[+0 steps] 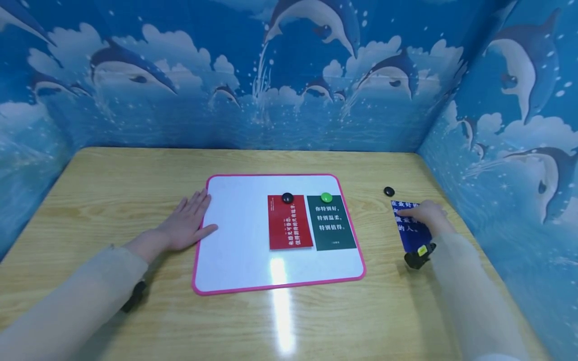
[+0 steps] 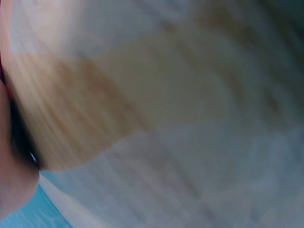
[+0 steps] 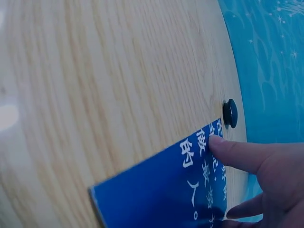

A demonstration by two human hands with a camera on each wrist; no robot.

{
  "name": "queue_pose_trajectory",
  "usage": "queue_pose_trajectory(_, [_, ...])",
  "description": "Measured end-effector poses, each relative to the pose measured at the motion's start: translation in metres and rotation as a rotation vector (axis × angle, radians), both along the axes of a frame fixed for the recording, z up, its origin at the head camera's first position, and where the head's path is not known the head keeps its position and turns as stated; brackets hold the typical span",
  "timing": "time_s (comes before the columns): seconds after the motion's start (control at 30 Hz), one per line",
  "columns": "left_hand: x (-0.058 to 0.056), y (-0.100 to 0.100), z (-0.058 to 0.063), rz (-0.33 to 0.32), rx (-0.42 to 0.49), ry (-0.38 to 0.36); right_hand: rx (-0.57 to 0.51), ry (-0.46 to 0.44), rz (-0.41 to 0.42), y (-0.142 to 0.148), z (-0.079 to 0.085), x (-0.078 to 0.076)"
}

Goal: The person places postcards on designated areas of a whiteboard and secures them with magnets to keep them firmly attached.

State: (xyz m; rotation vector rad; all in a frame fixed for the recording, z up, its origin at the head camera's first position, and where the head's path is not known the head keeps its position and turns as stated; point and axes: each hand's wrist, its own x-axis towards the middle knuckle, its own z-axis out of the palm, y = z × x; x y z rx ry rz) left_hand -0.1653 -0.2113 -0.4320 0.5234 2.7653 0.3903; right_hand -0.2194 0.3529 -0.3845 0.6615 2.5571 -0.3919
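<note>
My left hand lies flat with straight fingers over the left edge of a pink-framed whiteboard. Part of that hand shows at the border of the blurred left wrist view. A red card under a black round magnet and a dark green card under a green magnet are on the board. To the right, my right hand touches a blue card with white writing. Its thumb rests on the card, spread apart from the fingers, whose tips are partly hidden.
A loose black magnet sits on the wooden table just beyond the blue card. Blue dolphin-patterned walls border the table at the back and sides. Light glares off the board's lower edge.
</note>
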Motion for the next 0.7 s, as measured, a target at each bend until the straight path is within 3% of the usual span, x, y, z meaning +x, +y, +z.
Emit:
queue_pose_trajectory(0.43, [0.0,0.0,0.0,0.001,0.005,0.006,-0.056,0.036,-0.024,0.0,0.001,0.0])
queue_pose_trajectory(0.7, [-0.001,-0.002,-0.004,-0.003,0.012,0.011,-0.172,0.159,0.016,0.013,-0.004,0.002])
